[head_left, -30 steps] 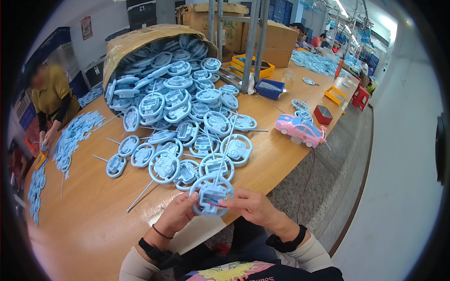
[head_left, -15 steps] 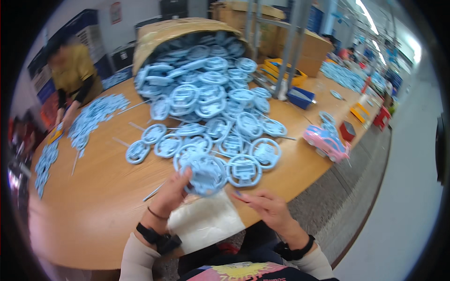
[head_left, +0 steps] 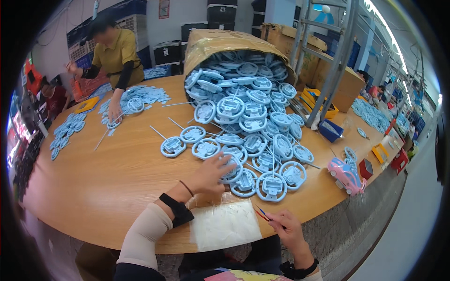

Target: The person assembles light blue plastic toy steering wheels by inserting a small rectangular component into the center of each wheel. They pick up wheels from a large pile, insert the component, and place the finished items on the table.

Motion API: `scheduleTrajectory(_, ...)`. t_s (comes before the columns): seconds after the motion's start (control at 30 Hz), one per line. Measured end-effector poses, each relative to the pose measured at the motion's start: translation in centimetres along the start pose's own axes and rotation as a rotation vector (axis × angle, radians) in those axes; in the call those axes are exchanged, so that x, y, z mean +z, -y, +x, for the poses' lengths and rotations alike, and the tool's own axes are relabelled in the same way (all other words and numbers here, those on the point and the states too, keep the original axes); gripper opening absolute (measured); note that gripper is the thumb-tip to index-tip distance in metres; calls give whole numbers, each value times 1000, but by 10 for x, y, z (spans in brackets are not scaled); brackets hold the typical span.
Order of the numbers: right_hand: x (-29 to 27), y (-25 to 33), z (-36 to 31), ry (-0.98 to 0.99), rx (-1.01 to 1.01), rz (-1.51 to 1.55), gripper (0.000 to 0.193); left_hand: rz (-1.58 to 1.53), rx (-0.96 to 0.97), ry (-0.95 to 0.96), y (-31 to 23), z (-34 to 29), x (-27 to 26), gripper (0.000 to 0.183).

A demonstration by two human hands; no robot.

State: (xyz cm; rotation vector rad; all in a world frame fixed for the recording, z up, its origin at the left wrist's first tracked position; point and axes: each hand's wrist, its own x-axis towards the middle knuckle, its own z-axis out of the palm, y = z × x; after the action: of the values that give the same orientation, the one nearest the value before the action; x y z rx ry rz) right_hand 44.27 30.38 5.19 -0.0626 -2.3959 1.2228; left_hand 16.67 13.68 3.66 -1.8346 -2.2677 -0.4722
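Observation:
My left hand (head_left: 210, 176) reaches over the near edge of the pile with its fingers spread, at a light-blue plastic toy steering wheel (head_left: 232, 169). The fingers are not closed round it; whether they touch it I cannot tell. My right hand (head_left: 289, 230) is closed on a thin tool with red and blue prongs (head_left: 263, 213), too small to name more exactly. A white sheet (head_left: 227, 225) lies on the table between my arms. Close by, another steering wheel (head_left: 271, 186) shows its hollow back. Several have thin rods sticking out.
A large brown sack (head_left: 225, 37) lies on its side, spilling steering wheels onto the wooden table (head_left: 126, 187). A pink and blue toy car (head_left: 346, 176), a blue bin (head_left: 330, 130) and a metal rack post (head_left: 330, 70) stand right. A co-worker (head_left: 119, 56) handles flatter blue parts at far left.
The steering wheel that my left hand held up has left it, and that hand is now spread at the pile. My right hand keeps the thin tool. The view has shifted.

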Motion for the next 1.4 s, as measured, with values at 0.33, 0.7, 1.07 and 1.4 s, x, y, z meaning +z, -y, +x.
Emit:
scheduleTrajectory(0.33,12,6,9,-236,54,-6,32,201,84,-58,-48,-7,-35,40)
scheduleTrajectory(0.7,5,1,14,-403,70,70,11,-47,185,-712,-110,-7,-58,39)
scheduleTrajectory(1.07,-8,7,7,-326,144,106,32,-1802,-560,-120,-114,-9,16,31)
scheduleTrajectory(1.4,-21,13,10,79,-113,-191,24,-1568,-574,-93,-104,-18,11,35)
